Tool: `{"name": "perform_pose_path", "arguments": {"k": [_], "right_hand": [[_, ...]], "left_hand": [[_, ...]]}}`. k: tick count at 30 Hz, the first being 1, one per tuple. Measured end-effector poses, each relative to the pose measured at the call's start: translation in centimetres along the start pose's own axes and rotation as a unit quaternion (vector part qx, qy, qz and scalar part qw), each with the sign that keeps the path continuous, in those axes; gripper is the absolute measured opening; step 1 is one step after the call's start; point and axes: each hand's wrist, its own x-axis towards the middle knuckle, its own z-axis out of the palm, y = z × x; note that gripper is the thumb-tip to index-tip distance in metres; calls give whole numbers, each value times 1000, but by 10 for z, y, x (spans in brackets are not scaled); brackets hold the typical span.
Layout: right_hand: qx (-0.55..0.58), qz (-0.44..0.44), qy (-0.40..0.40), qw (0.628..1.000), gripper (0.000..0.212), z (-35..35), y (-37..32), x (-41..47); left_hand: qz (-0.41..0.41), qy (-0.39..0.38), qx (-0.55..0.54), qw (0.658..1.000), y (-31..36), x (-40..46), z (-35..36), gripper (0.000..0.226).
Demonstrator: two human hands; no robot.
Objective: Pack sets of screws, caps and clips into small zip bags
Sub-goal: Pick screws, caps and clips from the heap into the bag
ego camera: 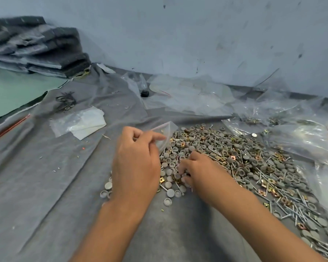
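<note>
My left hand [135,157] pinches a small clear zip bag [165,134] by its upper edge, holding it just above the left side of the pile. A big heap [235,157] of grey round caps, silver screws and gold square clips spreads over the grey cloth to the right. My right hand [195,170] is down in the near left part of the heap, its curled fingertips on caps and clips. Whether it holds any piece is hidden by the fingers.
A stack of empty small bags [80,123] lies at left, with a bunch of dark wire clips [65,101] behind it. Large crumpled plastic bags [292,125] cover the right and back. Folded grey felt [36,48] is piled at far left against the wall.
</note>
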Motion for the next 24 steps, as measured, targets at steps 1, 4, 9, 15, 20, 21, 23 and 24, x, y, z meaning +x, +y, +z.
{"name": "perform_pose_path", "arguments": {"k": [1, 4, 9, 15, 20, 21, 23, 24], "right_hand": [[1, -2, -5, 1000, 19, -1, 0, -2], [5, -45, 34, 998, 18, -3, 2, -15], [114, -1, 67, 991, 17, -6, 17, -42], [377, 81, 120, 915, 24, -15, 26, -69], [475, 19, 171, 863, 22, -24, 15, -75], [438, -11, 193, 878, 23, -24, 11, -75], [318, -69, 247, 913, 22, -20, 5, -74], [255, -91, 267, 925, 22, -18, 3, -72]], "left_hand": [[-4, -20, 4, 1000, 0, -1, 1, 30], [-3, -91, 16, 996, -1, -6, 6, 25], [26, -164, 40, 985, 1, -14, 12, 29], [47, -190, 59, 979, 3, -25, 20, 43], [63, -191, 83, 976, 6, -31, 27, 47], [72, -193, 87, 975, 8, -34, 29, 46], [93, -196, 89, 972, 13, -39, 32, 41], [101, -199, 91, 971, 15, -41, 33, 38]]}}
